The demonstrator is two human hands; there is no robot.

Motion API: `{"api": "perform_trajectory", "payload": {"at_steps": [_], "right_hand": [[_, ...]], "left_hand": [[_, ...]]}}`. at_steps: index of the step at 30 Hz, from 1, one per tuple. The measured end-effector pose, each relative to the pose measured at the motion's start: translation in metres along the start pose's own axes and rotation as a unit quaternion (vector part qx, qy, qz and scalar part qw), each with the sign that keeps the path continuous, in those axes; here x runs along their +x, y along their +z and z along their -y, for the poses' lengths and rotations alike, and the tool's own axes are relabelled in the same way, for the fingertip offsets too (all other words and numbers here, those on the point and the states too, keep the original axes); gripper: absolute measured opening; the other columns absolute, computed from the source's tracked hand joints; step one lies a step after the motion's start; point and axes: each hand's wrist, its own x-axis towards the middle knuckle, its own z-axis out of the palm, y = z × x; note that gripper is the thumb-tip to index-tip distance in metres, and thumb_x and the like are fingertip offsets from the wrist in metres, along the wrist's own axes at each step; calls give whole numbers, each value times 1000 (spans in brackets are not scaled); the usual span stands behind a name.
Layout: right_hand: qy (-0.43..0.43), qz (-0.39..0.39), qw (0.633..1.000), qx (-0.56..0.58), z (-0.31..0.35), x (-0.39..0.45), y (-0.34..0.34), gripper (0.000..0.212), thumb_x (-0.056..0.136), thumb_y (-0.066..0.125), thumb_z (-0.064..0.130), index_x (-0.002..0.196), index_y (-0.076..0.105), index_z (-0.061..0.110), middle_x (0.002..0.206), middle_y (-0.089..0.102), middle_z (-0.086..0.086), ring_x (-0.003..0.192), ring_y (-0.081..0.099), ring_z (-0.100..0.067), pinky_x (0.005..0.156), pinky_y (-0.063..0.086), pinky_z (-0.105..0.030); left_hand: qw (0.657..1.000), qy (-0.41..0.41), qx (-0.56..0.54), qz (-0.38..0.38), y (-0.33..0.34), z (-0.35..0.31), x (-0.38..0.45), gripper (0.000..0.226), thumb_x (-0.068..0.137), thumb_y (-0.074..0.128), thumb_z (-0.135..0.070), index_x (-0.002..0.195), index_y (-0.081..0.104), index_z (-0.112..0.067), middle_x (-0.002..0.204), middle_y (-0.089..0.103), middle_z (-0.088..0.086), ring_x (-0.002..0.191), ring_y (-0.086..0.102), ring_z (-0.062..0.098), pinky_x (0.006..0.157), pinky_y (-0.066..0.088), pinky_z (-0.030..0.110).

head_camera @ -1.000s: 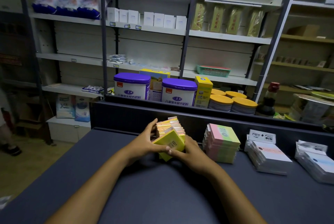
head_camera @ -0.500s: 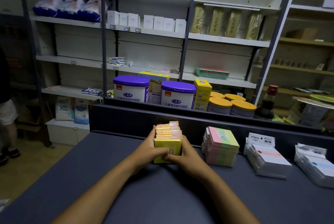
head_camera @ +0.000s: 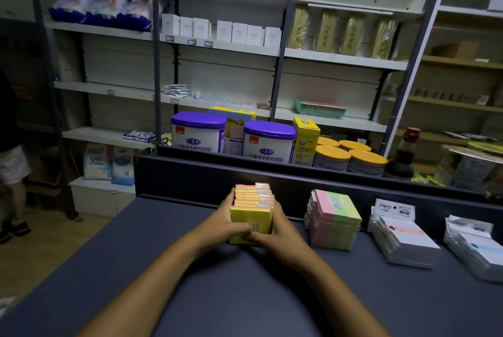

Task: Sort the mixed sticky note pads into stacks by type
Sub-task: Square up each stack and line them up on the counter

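Head view | left hand [head_camera: 227, 223] and right hand [head_camera: 275, 230] clasped the yellow pad stack [head_camera: 251, 211] from both sides on the table [head_camera: 245, 290] | step: squaring it, seemingly | next: let go gently; pink-green stack [head_camera: 336, 221] beside, white stacks [head_camera: 402, 238] further right

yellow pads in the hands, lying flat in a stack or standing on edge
On edge: the yellow pads stand in a row on the table, face toward the camera, pressed between left hand and right hand.

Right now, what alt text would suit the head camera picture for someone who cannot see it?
Two hands, left hand and right hand, hold a yellow pad stack on a dark table. A pink-green stack and white packets lie to the right.
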Motion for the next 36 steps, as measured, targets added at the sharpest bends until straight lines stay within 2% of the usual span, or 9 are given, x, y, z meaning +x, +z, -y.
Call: {"api": "perform_trajectory", "payload": {"at_steps": [2, 7, 12, 14, 16, 20, 24, 29, 36], "right_hand": [[-10, 6, 1000, 3, 1, -1, 0, 71, 83, 79, 16, 138, 38, 34, 141, 46, 7, 131, 47, -5, 109, 42, -28], [-16, -1, 1000, -25, -3, 1, 2, 75, 87, 67, 0, 150, 31, 16, 157, 35, -2, 147, 30, -15, 121, 27, -39], [-26, 5, 999, -19, -4, -1, 4, 69, 83, 65, 3, 138, 35, 34, 141, 47, 13, 126, 43, 14, 111, 36, -18], [-33, -9, 999, -10, -5, -1, 3, 67, 81, 67, 12, 134, 38, 39, 136, 49, 27, 125, 45, 15, 105, 36, -12], [-41, -21, 999, -6, -5, 1, 2, 66, 81, 72, 17, 134, 40, 40, 134, 48, 35, 127, 45, 12, 104, 36, -9], [-40, -10, 999, -7, -9, 0, 3, 67, 85, 74, 9, 132, 39, 40, 136, 45, 26, 125, 46, 14, 106, 38, -15], [-54, -37, 998, 0, -3, 0, 1, 69, 84, 75, 7, 132, 40, 42, 137, 49, 21, 127, 47, 9, 108, 39, -17], [-54, -22, 998, -15, -3, 0, 2, 66, 85, 74, 6, 126, 39, 45, 135, 48, 15, 123, 45, 15, 108, 38, -16], [-49, -44, 998, 4, -2, 1, -1, 69, 83, 74, 4, 127, 41, 47, 135, 51, 18, 123, 49, 9, 103, 41, -14]], "left_hand": [[1000, 4, 11, -7, 2, -2, -1, 108, 62, 65, -20, 156, 10, -19, 148, 39, 9, 132, 47, 20, 114, 38, 39], [998, 30, 50, -27, 6, -1, 0, 109, 73, 75, -19, 156, 5, -9, 157, 21, 4, 143, 31, 14, 119, 25, 30], [996, 26, 82, -11, 4, 6, 5, 95, 85, 72, -11, 156, 8, -10, 155, 23, 6, 140, 33, 14, 118, 27, 29], [995, 44, 90, -13, 2, 6, 4, 93, 85, 73, -12, 156, 12, -12, 154, 26, 4, 139, 34, 12, 118, 26, 25], [995, 56, 83, -16, -1, 6, 6, 90, 85, 74, -14, 155, 17, -14, 150, 32, 5, 137, 38, 13, 118, 28, 29], [994, 64, 88, 12, -2, 13, 6, 77, 88, 72, -18, 152, 28, -18, 148, 36, 6, 138, 40, 16, 118, 31, 37], [992, 97, 80, -10, -3, 14, 5, 71, 86, 74, -23, 147, 37, -23, 141, 44, -2, 131, 45, 6, 107, 36, 14], [992, 103, 78, 12, -2, 17, 5, 67, 89, 71, -21, 146, 37, -21, 143, 47, 3, 133, 45, 13, 116, 34, 39], [993, 112, 44, -12, -4, 15, 5, 65, 85, 74, -29, 142, 44, -24, 137, 57, -3, 127, 54, 10, 111, 41, 41]]}}
